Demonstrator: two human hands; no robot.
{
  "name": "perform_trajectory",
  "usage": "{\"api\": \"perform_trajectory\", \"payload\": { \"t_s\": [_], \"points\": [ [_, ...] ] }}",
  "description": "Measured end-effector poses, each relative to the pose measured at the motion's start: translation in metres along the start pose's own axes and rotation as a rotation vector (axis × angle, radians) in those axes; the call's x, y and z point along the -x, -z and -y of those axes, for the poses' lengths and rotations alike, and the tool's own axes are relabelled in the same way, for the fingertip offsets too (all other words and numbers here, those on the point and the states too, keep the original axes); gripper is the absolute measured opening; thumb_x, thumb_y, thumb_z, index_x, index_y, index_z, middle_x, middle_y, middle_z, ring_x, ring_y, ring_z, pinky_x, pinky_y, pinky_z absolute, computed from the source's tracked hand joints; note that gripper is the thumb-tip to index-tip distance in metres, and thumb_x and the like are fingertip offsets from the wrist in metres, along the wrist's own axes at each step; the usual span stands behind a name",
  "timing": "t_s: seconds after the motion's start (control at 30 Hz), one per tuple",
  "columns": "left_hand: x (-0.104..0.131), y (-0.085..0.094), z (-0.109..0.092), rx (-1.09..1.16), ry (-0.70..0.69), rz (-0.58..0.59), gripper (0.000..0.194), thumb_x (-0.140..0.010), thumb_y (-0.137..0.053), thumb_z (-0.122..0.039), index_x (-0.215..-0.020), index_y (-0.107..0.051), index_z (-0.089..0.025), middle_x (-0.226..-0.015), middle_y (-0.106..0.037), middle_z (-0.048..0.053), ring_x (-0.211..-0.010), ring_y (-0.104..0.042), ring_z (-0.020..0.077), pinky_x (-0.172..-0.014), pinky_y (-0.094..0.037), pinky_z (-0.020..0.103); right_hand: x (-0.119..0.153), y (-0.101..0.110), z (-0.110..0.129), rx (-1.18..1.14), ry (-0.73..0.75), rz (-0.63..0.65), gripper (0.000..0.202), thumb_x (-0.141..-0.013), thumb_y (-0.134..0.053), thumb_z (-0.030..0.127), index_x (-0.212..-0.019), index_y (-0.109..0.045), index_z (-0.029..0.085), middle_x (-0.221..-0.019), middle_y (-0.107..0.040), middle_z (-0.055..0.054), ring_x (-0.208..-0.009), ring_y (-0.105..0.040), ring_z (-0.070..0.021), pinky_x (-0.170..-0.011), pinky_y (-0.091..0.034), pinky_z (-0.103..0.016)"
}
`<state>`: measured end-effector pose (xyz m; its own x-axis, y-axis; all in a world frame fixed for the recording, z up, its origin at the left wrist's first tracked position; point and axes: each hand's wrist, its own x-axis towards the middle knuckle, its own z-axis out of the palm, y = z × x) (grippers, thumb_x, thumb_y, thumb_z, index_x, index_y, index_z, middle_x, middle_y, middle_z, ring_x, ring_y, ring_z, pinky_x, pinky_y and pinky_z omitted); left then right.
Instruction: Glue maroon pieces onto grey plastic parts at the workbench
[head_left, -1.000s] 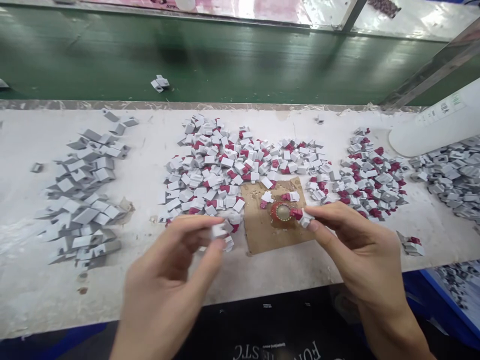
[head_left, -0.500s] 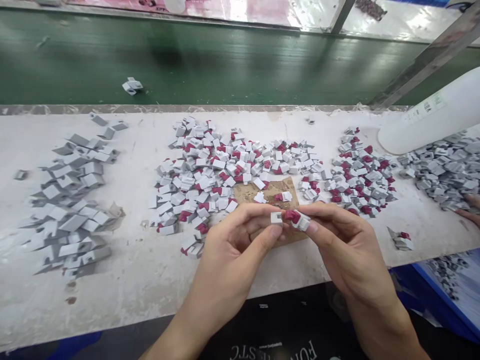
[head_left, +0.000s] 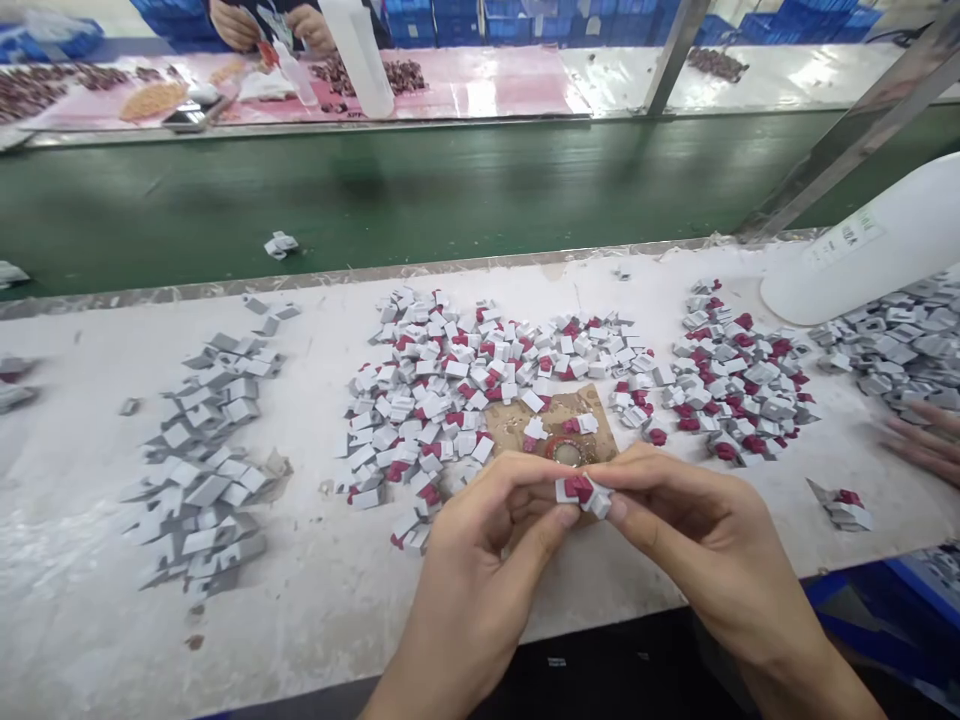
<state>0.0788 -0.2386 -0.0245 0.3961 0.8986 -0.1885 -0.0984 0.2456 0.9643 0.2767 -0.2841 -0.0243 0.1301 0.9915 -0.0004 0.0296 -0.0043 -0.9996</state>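
Thumb and fingertips of my left hand (head_left: 499,550) pinch a small grey plastic block (head_left: 564,491). My right hand (head_left: 686,530) pinches a grey-and-maroon plastic piece (head_left: 597,499), its maroon end against the block. The two parts meet between my fingertips; how deep one sits in the other is hidden. Behind my fingers lies a brown cardboard piece (head_left: 510,420) with a ring-shaped mark and a few small parts on it. A large heap of grey-and-maroon pieces (head_left: 427,390) spreads to the left of the cardboard.
Plain grey blocks (head_left: 217,450) lie at left. More grey-and-maroon pieces (head_left: 739,380) and a grey heap (head_left: 900,340) are at right, with a leaning white bottle (head_left: 862,240). Another person's hand (head_left: 930,440) rests at the right edge. A green conveyor belt (head_left: 450,190) runs behind; a co-worker's hands (head_left: 277,25) work beyond.
The block and the maroon end, apart before, now meet between my hands. The view has tilted up, showing the co-worker across the belt. The other person's hand at right shows more.
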Motion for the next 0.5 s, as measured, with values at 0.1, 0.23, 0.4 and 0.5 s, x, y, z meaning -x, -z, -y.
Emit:
{"api": "perform_trajectory", "payload": {
  "t_s": [0.1,0.23,0.4,0.5],
  "points": [
    [0.001,0.006,-0.004,-0.09,-0.056,0.027,0.01,-0.11,-0.08,-0.026,-0.114,-0.087,-0.032,-0.112,-0.085,0.001,-0.101,-0.084,0.0173,-0.092,-0.071,0.024,0.0,0.0,-0.001,-0.046,0.008,0.023,0.02,-0.106,-0.084,0.022,-0.115,-0.095,0.037,-0.103,-0.088,-0.003,-0.094,-0.084,-0.0174,-0.082,-0.069,-0.023],
    [-0.004,0.015,-0.021,-0.341,-0.122,0.129,0.017,-0.11,-0.076,-0.021,-0.116,-0.083,-0.035,-0.107,-0.084,-0.003,-0.095,-0.082,0.0155,-0.085,-0.067,0.024,-0.001,0.001,0.003,-0.069,0.006,0.053,0.02,-0.106,-0.085,0.024,-0.117,-0.095,0.039,-0.105,-0.089,-0.003,-0.098,-0.086,-0.0186,-0.087,-0.07,-0.024],
    [-0.033,0.019,-0.059,-0.694,-0.249,0.245,0.017,-0.106,-0.073,-0.017,-0.109,-0.08,-0.032,-0.098,-0.081,-0.005,-0.083,-0.075,0.0154,-0.076,-0.061,0.027,-0.011,0.009,0.012,0.035,0.072,0.029,0.018,-0.108,-0.085,0.031,-0.122,-0.094,0.038,-0.111,-0.09,-0.002,-0.103,-0.086,-0.0199,-0.09,-0.071,-0.027],
    [-0.075,0.02,-0.078,-0.893,-0.295,0.197,0.013,-0.104,-0.073,-0.024,-0.107,-0.083,-0.031,-0.103,-0.083,0.001,-0.088,-0.075,0.0218,-0.076,-0.058,0.033,-0.029,0.032,0.011,0.24,0.093,-0.098,0.022,-0.107,-0.086,0.039,-0.127,-0.092,0.037,-0.126,-0.09,-0.004,-0.109,-0.087,-0.0245,-0.095,-0.073,-0.036]
  ]
}}
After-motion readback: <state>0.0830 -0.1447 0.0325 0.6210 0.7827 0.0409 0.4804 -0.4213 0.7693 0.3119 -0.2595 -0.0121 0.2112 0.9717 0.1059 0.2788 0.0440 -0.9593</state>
